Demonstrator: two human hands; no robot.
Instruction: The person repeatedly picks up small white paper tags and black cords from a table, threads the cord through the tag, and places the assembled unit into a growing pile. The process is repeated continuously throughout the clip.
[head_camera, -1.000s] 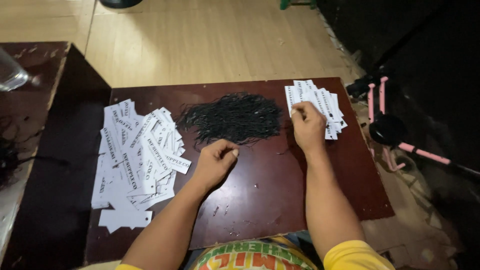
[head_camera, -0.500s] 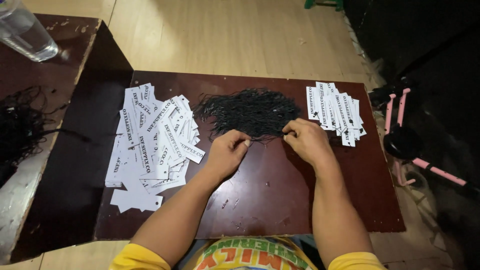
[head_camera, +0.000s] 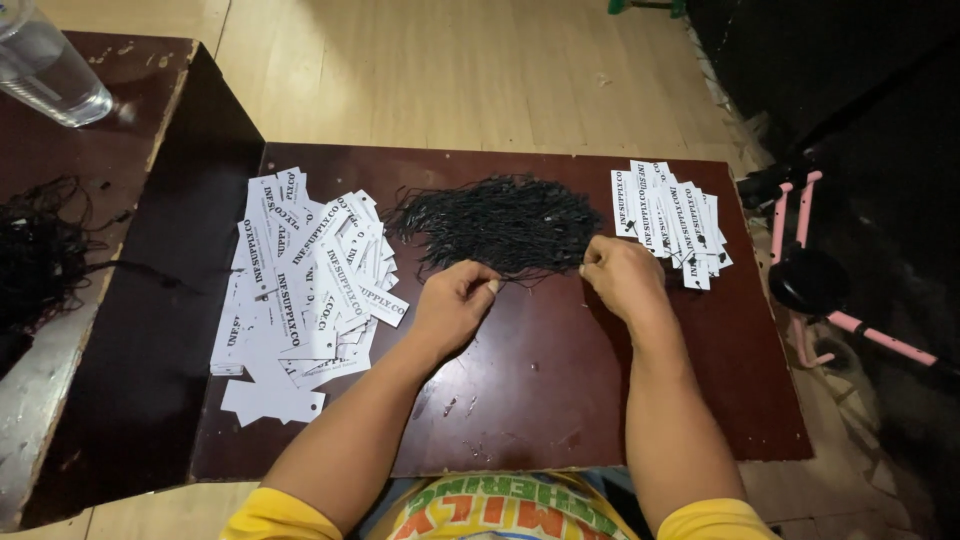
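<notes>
Both hands sit at the near edge of the heap of black strings (head_camera: 495, 222) in the middle of the dark wooden table (head_camera: 560, 400): the left hand (head_camera: 455, 305) and right hand (head_camera: 622, 275) are curled nearly closed, fingertips pinched on a thin strand stretched between them, though it is too fine to trace clearly. White paper tags (head_camera: 300, 285) sprawl toward the left edge, a smaller stack of tags (head_camera: 668, 222) lies near the far right corner, and a clear bottle (head_camera: 45, 65) is cut off at the top left.
</notes>
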